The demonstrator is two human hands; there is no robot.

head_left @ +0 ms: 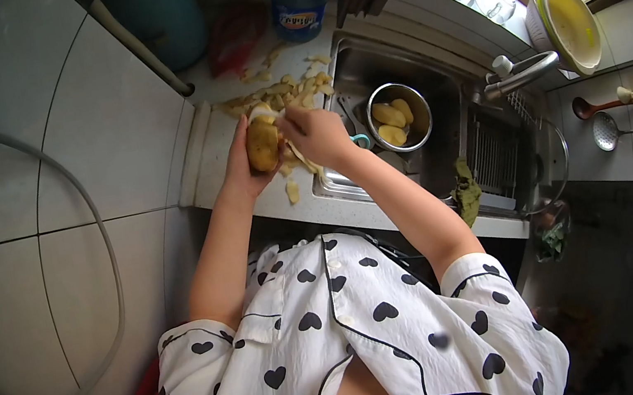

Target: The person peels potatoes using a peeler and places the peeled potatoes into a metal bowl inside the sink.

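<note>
My left hand (239,167) is wrapped round a potato (263,144) over the counter. Brown skin covers most of it, while its upper end is pale and peeled. Close against the potato's right side, my right hand (316,135) is closed in a grip. What sits inside those fingers is hidden by the hand. Potato peelings (298,89) lie heaped just beyond both hands, and a few strips are scattered below them. To the right, a round steel pot (427,116) in the sink holds several peeled potatoes (391,134).
The pot stands in a steel sink (364,58) under a faucet (522,75). A teal-handled tool (361,141) lies beside the pot. Behind the peelings are a blue bottle (299,9) and a red bag (235,37). A green cloth (466,193) hangs at the sink's front edge.
</note>
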